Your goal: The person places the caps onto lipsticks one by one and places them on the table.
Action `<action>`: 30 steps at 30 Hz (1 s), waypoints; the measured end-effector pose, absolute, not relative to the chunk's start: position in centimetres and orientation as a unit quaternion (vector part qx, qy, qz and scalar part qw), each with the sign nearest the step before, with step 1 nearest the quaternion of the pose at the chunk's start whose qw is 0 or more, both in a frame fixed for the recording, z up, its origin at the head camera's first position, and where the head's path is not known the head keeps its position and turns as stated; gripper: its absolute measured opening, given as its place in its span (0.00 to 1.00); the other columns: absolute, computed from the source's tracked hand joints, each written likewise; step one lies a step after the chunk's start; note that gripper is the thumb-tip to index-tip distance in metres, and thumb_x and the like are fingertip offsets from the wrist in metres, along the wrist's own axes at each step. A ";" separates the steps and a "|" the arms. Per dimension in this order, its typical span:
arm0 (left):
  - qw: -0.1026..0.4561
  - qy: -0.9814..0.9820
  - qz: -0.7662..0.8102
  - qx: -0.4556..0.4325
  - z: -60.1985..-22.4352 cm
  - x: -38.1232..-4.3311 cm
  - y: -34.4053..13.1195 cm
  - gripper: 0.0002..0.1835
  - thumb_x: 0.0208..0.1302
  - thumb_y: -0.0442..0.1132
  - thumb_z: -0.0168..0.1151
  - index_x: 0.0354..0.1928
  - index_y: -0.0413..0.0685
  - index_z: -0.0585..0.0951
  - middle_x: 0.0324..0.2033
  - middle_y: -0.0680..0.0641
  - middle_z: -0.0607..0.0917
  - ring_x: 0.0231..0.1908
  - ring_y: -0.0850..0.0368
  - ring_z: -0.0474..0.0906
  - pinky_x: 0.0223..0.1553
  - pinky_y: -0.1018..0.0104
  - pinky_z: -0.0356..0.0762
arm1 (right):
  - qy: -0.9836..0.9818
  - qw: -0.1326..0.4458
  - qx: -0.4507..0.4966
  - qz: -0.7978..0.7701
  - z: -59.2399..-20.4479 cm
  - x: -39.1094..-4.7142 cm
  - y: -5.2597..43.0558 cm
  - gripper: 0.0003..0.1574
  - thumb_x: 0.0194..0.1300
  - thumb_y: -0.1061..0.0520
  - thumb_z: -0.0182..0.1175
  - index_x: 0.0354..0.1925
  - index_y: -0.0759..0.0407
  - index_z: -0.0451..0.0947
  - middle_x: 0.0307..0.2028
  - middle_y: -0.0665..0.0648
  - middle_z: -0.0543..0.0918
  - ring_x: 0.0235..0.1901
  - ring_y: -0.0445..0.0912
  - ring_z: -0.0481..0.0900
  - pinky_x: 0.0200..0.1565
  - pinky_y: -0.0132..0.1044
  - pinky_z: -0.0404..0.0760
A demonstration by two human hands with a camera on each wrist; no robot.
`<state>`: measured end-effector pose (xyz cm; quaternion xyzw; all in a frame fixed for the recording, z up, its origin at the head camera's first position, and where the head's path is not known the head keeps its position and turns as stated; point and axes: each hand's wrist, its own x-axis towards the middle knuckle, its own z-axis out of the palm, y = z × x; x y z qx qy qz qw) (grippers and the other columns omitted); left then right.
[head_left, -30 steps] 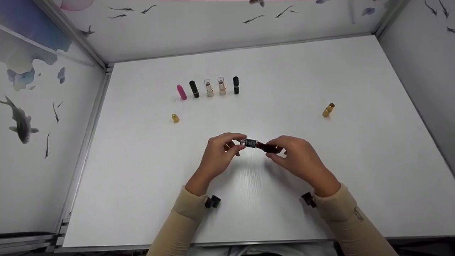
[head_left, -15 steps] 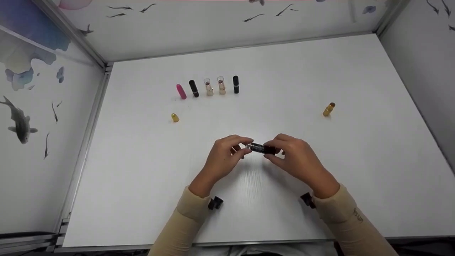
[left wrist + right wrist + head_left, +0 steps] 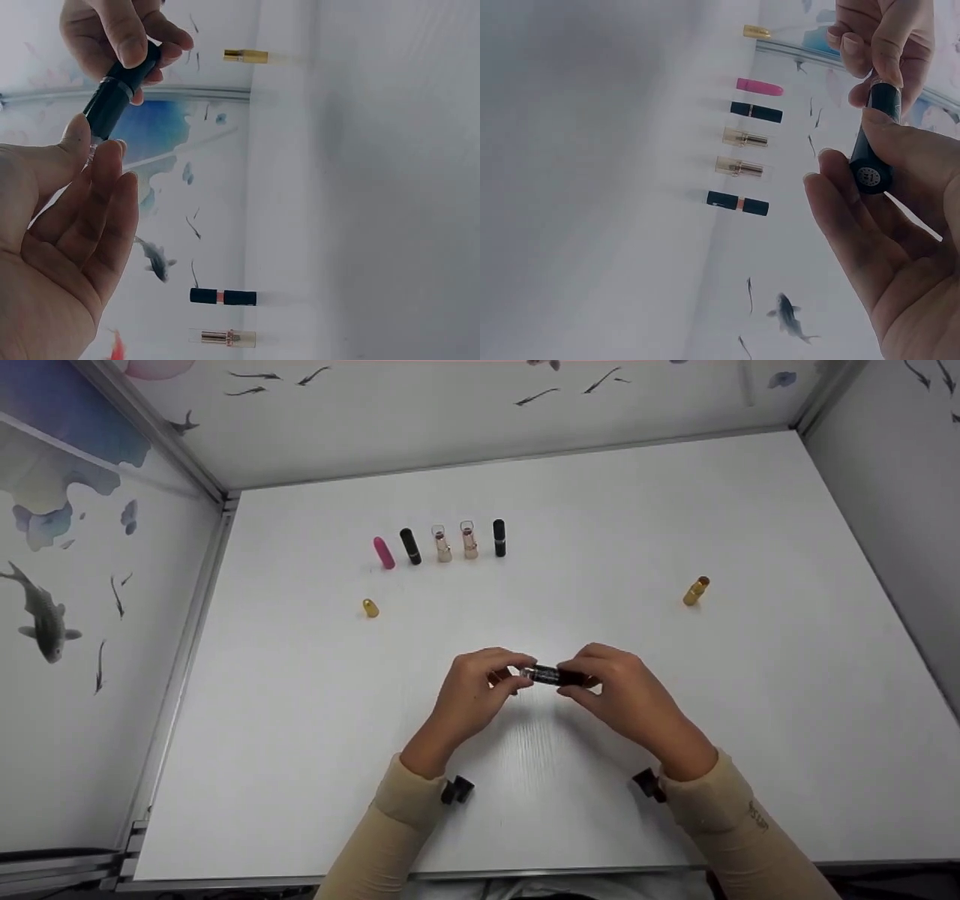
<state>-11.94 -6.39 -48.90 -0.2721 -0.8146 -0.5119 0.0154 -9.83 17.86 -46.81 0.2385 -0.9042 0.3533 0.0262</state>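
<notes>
A dark lipstick tube [image 3: 551, 675] is held sideways above the table between both hands. My left hand [image 3: 480, 690] pinches its clear, silvery end between thumb and fingertips. At the other end, my right hand [image 3: 622, 686] grips the dark base with thumb and fingers. A round pale label [image 3: 869, 177] shows on the base's end in the right wrist view. In the left wrist view a thin ring [image 3: 112, 81] circles the tube midway, with the dark parts meeting there. The silvery tip is partly hidden by my left fingertips.
Upright in a back row stand a pink lipstick [image 3: 384, 553], two black lipsticks [image 3: 410, 547] and two clear-capped lipsticks [image 3: 442, 545]. A small gold cap [image 3: 370, 608] stands front left of them. A gold tube [image 3: 696, 591] stands far right. Walls edge the white table [image 3: 300, 780].
My left hand has moved right, bringing the patterned part against the dark base. The narrower dark red stretch between them is now out of sight. My right hand has stayed nearly still.
</notes>
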 end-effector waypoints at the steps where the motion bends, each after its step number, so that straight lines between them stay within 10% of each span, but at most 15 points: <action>1: 0.017 -0.815 -0.512 -0.272 -48.8 -11.9 -6.3 0.13 0.66 0.31 0.75 0.52 0.43 0.91 0.42 0.50 0.92 0.31 0.62 0.85 0.35 0.66 0.86 | -0.904 0.028 0.240 0.353 -46.8 -9.8 17.9 0.18 0.58 0.67 0.80 0.48 0.61 0.91 0.39 0.52 0.87 0.38 0.42 0.88 0.42 0.35 0.89; 30: 0.073 -0.847 -0.423 -0.313 -49.1 -11.2 -5.8 0.13 0.68 0.36 0.75 0.53 0.45 0.89 0.42 0.49 0.91 0.34 0.60 0.84 0.35 0.61 0.88 | -0.914 0.055 0.259 0.308 -47.6 -10.9 16.1 0.11 0.63 0.58 0.79 0.44 0.56 0.91 0.40 0.50 0.90 0.42 0.47 0.85 0.42 0.40 0.86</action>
